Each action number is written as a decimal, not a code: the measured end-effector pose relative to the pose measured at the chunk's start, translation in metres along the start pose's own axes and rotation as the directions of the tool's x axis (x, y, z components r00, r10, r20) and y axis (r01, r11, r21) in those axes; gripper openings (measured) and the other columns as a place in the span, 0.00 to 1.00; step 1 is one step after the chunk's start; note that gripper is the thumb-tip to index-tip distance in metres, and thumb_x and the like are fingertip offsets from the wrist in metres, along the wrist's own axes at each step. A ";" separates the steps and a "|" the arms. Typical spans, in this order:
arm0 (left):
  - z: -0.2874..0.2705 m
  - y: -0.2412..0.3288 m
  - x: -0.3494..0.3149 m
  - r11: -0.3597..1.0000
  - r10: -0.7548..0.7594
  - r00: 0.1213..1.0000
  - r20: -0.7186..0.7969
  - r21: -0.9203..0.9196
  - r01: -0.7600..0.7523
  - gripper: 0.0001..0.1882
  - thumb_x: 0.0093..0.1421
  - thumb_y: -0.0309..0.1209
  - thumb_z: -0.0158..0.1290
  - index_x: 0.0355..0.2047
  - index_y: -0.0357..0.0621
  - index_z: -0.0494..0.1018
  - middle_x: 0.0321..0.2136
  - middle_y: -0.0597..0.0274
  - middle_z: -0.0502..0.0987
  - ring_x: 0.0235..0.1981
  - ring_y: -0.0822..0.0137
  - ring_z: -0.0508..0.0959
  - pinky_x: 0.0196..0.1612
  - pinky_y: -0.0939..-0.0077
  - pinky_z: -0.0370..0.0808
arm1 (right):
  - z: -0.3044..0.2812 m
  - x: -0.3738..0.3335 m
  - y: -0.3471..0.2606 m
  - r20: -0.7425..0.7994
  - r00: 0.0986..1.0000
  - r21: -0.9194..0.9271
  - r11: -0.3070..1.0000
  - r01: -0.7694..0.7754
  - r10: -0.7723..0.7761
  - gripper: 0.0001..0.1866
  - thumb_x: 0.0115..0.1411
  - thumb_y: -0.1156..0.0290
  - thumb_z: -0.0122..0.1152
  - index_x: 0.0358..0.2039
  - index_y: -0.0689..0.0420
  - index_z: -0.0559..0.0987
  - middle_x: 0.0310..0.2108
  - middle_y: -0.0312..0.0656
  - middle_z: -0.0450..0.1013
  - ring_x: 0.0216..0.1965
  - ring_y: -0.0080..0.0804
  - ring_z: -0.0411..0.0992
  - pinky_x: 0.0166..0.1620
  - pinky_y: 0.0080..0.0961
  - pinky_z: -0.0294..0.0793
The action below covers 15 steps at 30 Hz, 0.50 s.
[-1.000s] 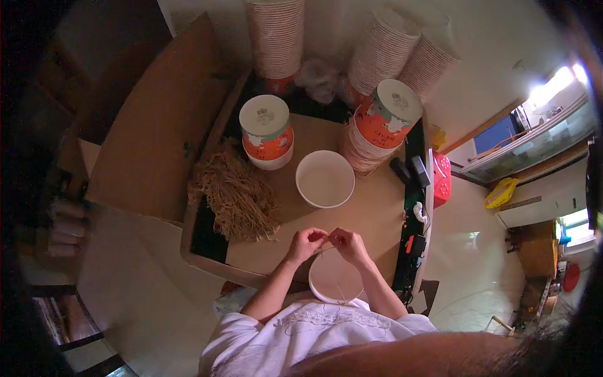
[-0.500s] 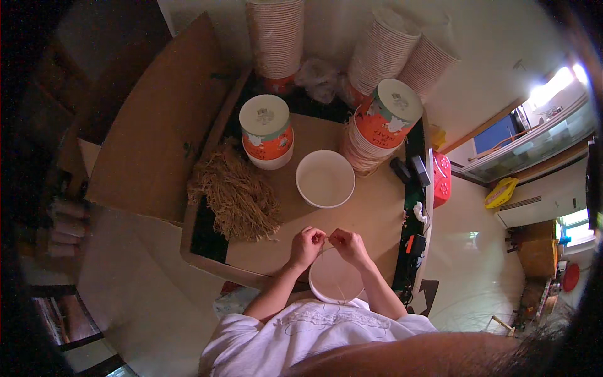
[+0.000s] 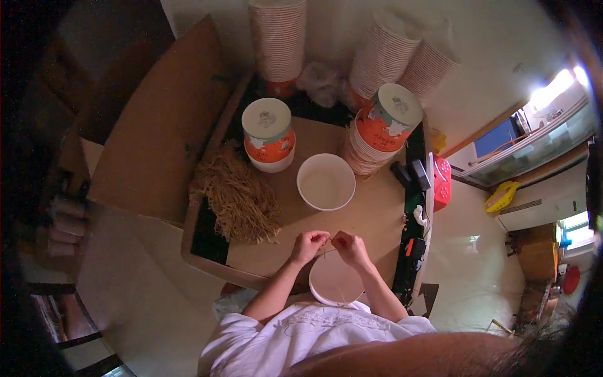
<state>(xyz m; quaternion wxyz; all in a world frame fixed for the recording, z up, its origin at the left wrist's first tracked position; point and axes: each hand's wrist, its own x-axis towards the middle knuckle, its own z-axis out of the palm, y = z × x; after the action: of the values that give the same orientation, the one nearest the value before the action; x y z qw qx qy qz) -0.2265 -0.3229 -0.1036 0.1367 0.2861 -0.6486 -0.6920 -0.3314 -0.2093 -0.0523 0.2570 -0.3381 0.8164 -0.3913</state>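
Observation:
My left hand [image 3: 307, 246] and my right hand [image 3: 350, 249] meet fingertip to fingertip, both pinching a thin brown cord [image 3: 325, 252]. They are above the far rim of a white paper bucket [image 3: 336, 281], which rests against my body at the table's near edge. The cord's lower part hangs by this bucket; its exact path is too fine to follow. Beyond my hands an open white bucket [image 3: 326, 182] stands upright on the cardboard. To the left lies a tangled heap of brown cords [image 3: 237, 198].
An orange printed bucket [image 3: 269, 141] stands upside down at the back left, another [image 3: 391, 119] on a corded stack [image 3: 364, 151] at the right. Tall bucket stacks [image 3: 277, 41] line the wall. Small black objects [image 3: 410, 173] and a red basket [image 3: 442, 182] sit along the right edge.
My hands stay near the same spot, with the right fingers turned slightly and the fingertips still close together. The things on the table appear a little lower in the view.

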 end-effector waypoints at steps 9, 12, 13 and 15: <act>0.011 0.013 -0.001 0.897 0.288 0.953 -0.097 0.376 -0.233 0.04 0.51 0.26 0.53 0.27 0.40 0.75 0.23 0.57 0.77 0.23 0.67 0.77 0.27 0.77 0.72 | -0.002 0.003 0.009 0.024 0.999 -0.021 0.999 0.050 -0.049 0.05 0.50 0.72 0.56 0.27 0.59 0.76 0.18 0.46 0.70 0.19 0.30 0.69 0.24 0.25 0.67; 0.008 0.007 0.001 0.965 0.206 0.975 -0.088 0.186 -0.187 0.04 0.50 0.26 0.53 0.26 0.40 0.74 0.22 0.58 0.76 0.22 0.68 0.77 0.26 0.77 0.73 | -0.004 0.005 0.013 0.077 0.997 0.036 0.999 0.010 -0.013 0.05 0.51 0.72 0.56 0.29 0.59 0.76 0.19 0.43 0.71 0.21 0.25 0.68 0.26 0.23 0.68; 0.007 0.011 0.002 0.964 0.208 0.974 -0.086 0.186 -0.190 0.04 0.50 0.26 0.53 0.26 0.40 0.74 0.22 0.58 0.76 0.22 0.68 0.77 0.26 0.77 0.73 | -0.005 0.006 0.015 0.115 0.993 0.085 0.996 -0.034 0.025 0.06 0.52 0.72 0.55 0.29 0.60 0.76 0.20 0.40 0.72 0.22 0.23 0.68 0.27 0.22 0.68; 0.005 0.020 0.002 0.955 0.179 0.984 -0.012 0.241 -0.171 0.04 0.51 0.26 0.53 0.27 0.39 0.74 0.24 0.60 0.77 0.25 0.70 0.77 0.26 0.77 0.72 | -0.005 0.010 0.028 0.157 0.986 0.175 0.981 -0.088 0.060 0.06 0.53 0.72 0.55 0.29 0.60 0.76 0.20 0.38 0.72 0.23 0.21 0.68 0.28 0.21 0.68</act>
<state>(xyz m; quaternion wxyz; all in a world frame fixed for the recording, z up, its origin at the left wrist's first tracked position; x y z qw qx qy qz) -0.2345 -0.3219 -0.0849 0.1728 0.2538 -0.7475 -0.5890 -0.3509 -0.2019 -0.0738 0.3622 -0.3114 0.7676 -0.4273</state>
